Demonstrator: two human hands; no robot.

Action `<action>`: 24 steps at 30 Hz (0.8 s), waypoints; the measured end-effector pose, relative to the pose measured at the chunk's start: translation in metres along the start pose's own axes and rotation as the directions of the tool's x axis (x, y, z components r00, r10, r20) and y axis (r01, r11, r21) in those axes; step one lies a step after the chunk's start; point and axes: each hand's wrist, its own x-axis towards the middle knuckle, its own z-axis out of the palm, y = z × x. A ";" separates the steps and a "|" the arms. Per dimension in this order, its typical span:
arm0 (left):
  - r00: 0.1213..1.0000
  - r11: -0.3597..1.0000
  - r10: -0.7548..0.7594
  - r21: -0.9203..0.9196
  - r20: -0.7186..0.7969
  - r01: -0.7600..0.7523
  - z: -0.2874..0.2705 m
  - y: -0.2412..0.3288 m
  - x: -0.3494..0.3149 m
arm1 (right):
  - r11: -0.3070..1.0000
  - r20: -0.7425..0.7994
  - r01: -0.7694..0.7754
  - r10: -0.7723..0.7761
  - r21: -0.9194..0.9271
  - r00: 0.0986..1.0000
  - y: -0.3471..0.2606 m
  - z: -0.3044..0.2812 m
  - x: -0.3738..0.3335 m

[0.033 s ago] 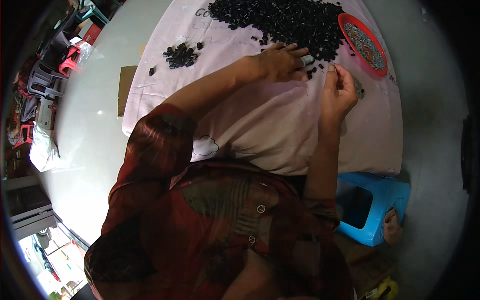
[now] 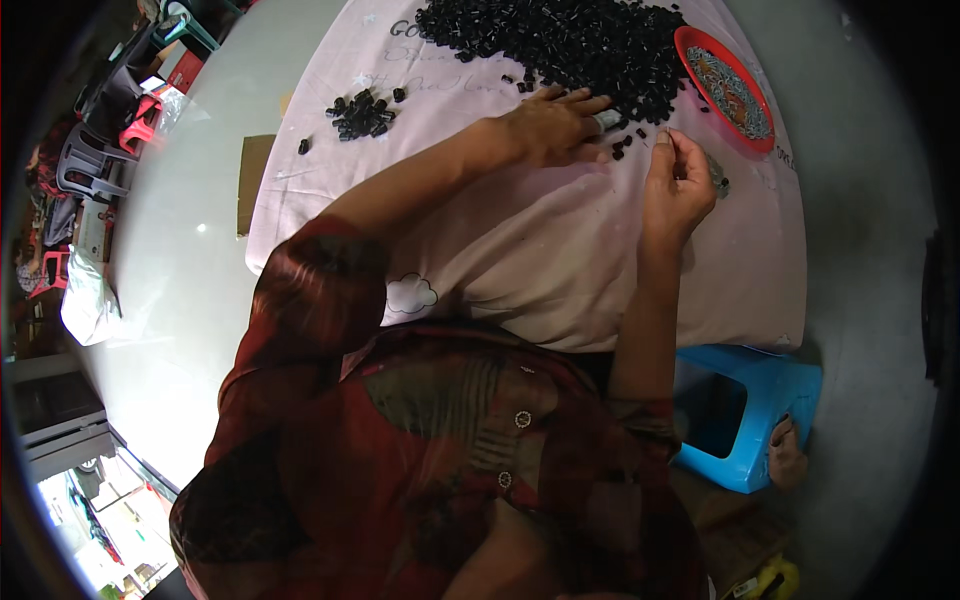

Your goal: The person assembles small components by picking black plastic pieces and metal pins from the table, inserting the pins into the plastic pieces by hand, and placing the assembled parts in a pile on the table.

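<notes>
My left hand (image 2: 556, 128) rests palm down on the pink cloth at the near edge of a big pile of small black cylindrical parts (image 2: 560, 45). Its fingers are spread, and a pale wrap (image 2: 607, 119) covers part of one finger. Several loose black pieces (image 2: 618, 150) lie just beside its fingertips. To the right, my right hand (image 2: 682, 185) is raised with thumb and forefinger pinched together. Whatever is between those fingertips is too small to make out. Beyond it stands a red oval tray (image 2: 684, 42) holding many small grey metal pieces.
A smaller cluster of black parts (image 2: 362, 115) sits at the left of the cloth-covered table (image 2: 500, 255). Beside my right hand lies a small clear item (image 2: 720, 178). A blue plastic stool (image 2: 745, 465) stands at the lower right, and chairs (image 2: 90, 165) line the far left.
My left hand has slid very slightly to the left, along with its fingertips. My right hand keeps its pinch in the same place.
</notes>
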 end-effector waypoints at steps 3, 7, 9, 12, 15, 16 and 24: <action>0.977 0.996 0.010 -0.089 -0.213 -0.030 -0.005 -0.008 -0.030 | 1.000 -0.008 -0.010 0.010 -0.008 1.000 -0.006 -0.006 0.002; 0.920 0.732 -0.354 -0.562 0.168 0.385 -0.051 -0.009 -0.016 | 0.998 -0.020 0.001 -0.002 -0.060 1.000 -0.002 -0.007 0.000; 0.954 0.889 -0.226 -0.442 -0.196 0.120 -0.033 -0.016 0.010 | 0.999 0.003 -0.003 0.003 -0.042 1.000 -0.004 -0.004 0.000; 0.856 0.995 0.055 -0.044 -0.514 -0.090 -0.001 -0.026 0.044 | 1.000 0.065 -0.023 0.023 -0.007 0.998 0.001 0.002 -0.002; 0.939 0.995 0.089 -0.008 -0.333 -0.098 0.004 -0.023 0.040 | 0.998 0.067 -0.054 0.056 -0.032 0.996 0.001 -0.002 -0.002; 0.941 0.994 0.100 -0.010 -0.323 -0.109 -0.003 -0.025 0.032 | 0.998 0.047 -0.050 0.052 -0.047 0.998 0.001 -0.003 -0.002; 0.829 0.631 -0.475 -0.771 -0.294 0.089 -0.017 -0.048 -0.022 | 1.000 -0.008 -0.022 0.022 0.011 1.000 0.002 -0.002 0.001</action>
